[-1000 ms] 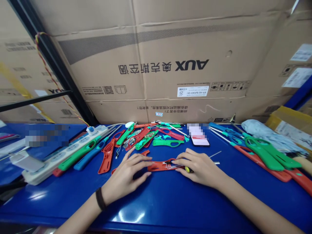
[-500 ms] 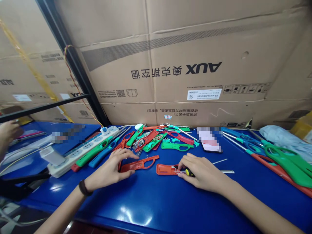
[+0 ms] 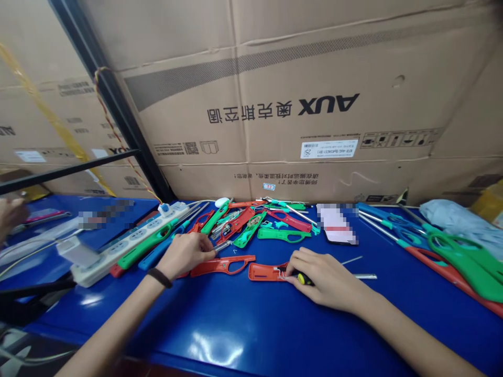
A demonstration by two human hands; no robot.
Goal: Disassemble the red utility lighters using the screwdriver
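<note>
My left hand is closed, its fingertips on a slim silver piece at the edge of the heap. Just below that hand lies an empty-looking red-orange lighter shell half with a trigger loop. My right hand is wrapped round a small screwdriver with a yellow and black handle; its thin shaft sticks out to the right. Under those fingers rests a second orange lighter shell, with white wires inside. A metal tube emerges on the far side of the hand. A tiny bent wire lies between the hands.
A heap of green and red lighter parts spreads along the back. To its right is a phone, then several long lighters. A power strip runs along the left. Another person's hand shows at the far left.
My left hand has moved from the lighter shell up to the heap's edge, and its spread fingers have closed on the silver piece. My right hand has stayed nearly still with the screwdriver.
</note>
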